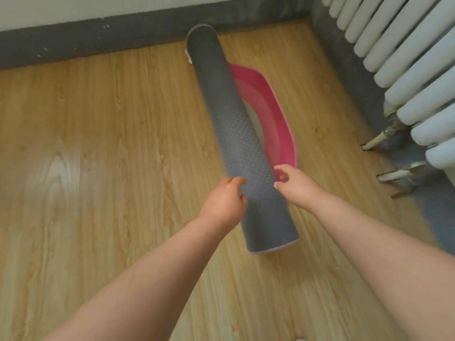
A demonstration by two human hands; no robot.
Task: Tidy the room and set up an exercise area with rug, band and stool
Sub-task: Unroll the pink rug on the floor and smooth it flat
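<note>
A rolled rug point(236, 134) lies on the wooden floor, its grey patterned backing outward. A pink strip with an oval pattern point(275, 119) is unrolled flat to its right. My left hand point(225, 201) touches the roll's left side near its near end, fingers loosely curled against it. My right hand point(295, 183) sits at the roll's right side, fingers bent and spread, just over the pink edge. Neither hand wraps round the roll. No band or stool is in view.
A white radiator point(406, 70) with pipes and feet point(394, 173) stands along the right wall. A grey skirting board point(98, 43) runs along the far wall and the right corner. Wooden floor point(98, 168) stretches to the left.
</note>
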